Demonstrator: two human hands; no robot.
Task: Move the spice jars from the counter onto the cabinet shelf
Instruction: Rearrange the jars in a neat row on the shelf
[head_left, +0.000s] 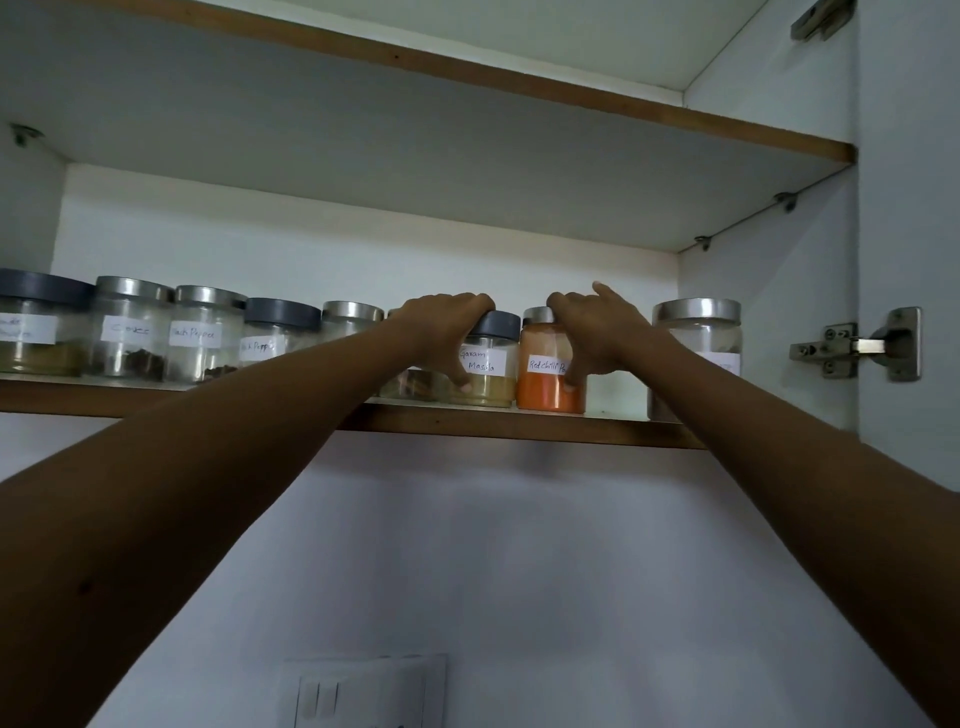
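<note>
2 jars are being set down at the front edge of the cabinet shelf (519, 428), toward its right end. The left hand (447, 332) is closed over the grey lid and side of the garam masala jar (485, 371), with the thumb pressed low on the glass. The right hand (597, 332) is wrapped around the red chilli powder jar (545, 384), its index finger lifted free. Both jars appear to rest upright on the shelf, touching each other, so the placing step seems nearly finished. Next, both grips would need to be loosened and the hands drawn back without dragging the jars off the edge; a push toward the back wall may be wanted first.

To the left, a row of labelled jars (130, 332) is lined along the shelf, and a steel-lidded jar (698, 332) stands just beside the right hand. The shelf is white with a brown wooden edge; another shelf (467, 73) lies above. A door hinge (857, 345) is fixed on the right, and a wall switch plate (363, 691) is seen below. The counter is not in view.
</note>
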